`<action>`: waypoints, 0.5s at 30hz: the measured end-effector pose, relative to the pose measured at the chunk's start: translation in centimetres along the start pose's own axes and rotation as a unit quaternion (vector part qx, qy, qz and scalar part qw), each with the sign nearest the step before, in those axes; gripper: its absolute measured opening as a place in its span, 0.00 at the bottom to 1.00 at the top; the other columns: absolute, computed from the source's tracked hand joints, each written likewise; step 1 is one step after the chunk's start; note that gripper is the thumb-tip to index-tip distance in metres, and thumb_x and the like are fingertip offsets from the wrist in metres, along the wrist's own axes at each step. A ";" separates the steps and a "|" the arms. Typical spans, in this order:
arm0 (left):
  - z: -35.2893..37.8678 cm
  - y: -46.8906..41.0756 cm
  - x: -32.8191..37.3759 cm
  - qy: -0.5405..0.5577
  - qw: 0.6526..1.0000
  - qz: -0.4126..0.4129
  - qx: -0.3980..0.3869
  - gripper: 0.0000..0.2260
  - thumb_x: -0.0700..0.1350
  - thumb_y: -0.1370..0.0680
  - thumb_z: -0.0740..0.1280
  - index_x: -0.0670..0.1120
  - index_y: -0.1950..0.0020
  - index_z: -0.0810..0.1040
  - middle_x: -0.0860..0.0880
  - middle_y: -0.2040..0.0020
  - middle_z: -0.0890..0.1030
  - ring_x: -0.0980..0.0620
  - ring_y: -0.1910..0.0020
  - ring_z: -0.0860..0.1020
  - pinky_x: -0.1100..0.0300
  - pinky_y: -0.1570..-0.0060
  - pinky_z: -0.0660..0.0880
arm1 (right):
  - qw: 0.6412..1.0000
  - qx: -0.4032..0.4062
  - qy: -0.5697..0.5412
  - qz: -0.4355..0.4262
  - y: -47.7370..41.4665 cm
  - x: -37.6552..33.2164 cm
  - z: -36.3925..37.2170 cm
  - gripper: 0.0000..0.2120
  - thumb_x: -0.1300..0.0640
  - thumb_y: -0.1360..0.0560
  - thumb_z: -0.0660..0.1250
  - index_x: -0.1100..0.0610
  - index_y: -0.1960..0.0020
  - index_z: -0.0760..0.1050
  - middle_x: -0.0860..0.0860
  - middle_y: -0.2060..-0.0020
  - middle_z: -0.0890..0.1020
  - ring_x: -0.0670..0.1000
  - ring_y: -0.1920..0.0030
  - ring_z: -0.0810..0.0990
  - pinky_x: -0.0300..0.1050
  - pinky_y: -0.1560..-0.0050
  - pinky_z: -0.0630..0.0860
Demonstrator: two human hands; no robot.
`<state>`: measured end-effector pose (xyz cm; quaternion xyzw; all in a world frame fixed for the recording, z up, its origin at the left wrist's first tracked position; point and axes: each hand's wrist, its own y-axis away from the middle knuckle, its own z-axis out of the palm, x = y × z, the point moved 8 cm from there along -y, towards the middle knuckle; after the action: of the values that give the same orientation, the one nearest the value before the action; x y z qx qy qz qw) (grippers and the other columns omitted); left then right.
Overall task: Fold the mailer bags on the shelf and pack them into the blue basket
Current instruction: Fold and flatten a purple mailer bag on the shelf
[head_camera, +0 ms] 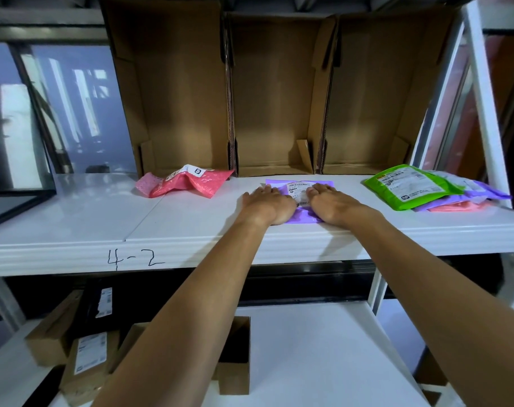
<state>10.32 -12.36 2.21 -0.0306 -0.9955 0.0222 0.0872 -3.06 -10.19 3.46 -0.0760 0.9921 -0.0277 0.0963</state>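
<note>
A purple mailer bag [299,183] with a white label lies flat on the white shelf [191,218]. My left hand [267,204] and my right hand [335,202] both press palm-down on it, fingers stretched out and side by side. A crumpled pink mailer bag [185,182] lies to the left. At the right sits a pile of bags with a green mailer bag [408,186] on top and purple and pink ones under it. No blue basket is in view.
Three open cardboard boxes [276,98] stand on their sides at the back of the shelf. "4-2" is written on the shelf's front edge. Below, a lower shelf [308,362] carries cardboard parcels [85,356] at the left. A white upright [484,98] frames the right side.
</note>
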 end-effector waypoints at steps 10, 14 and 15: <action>-1.7 1.3 0.3 0.048 0.996 0.017 0.069 0.22 0.52 0.19 0.53 0.44 0.30 0.73 0.40 0.26 0.70 0.41 0.29 0.69 0.48 0.33 0.67 | 0.997 0.044 -0.055 0.025 0.9 0.4 -1.0 0.21 0.53 0.15 0.44 0.58 0.25 0.61 0.62 0.28 0.66 0.63 0.29 0.66 0.57 0.32 0.66; -2.9 2.3 0.5 0.061 0.984 0.024 0.167 0.21 0.53 0.18 0.55 0.41 0.35 0.77 0.40 0.35 0.77 0.39 0.37 0.75 0.50 0.41 0.71 | 0.985 0.100 -0.130 0.048 1.8 0.9 -2.2 0.22 0.52 0.14 0.44 0.59 0.24 0.60 0.63 0.26 0.64 0.63 0.27 0.63 0.55 0.30 0.62; -3.3 2.7 0.7 0.048 0.979 0.029 0.195 0.20 0.53 0.18 0.56 0.42 0.37 0.78 0.40 0.37 0.79 0.38 0.40 0.76 0.50 0.43 0.72 | 0.978 0.128 -0.151 0.063 1.7 1.4 -2.5 0.23 0.50 0.15 0.45 0.60 0.25 0.61 0.63 0.27 0.65 0.64 0.28 0.65 0.55 0.32 0.63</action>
<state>10.41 -9.52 5.47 -0.0427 -0.9654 0.2166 0.1388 -5.19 -8.59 5.49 -0.0042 0.9571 -0.1362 0.2557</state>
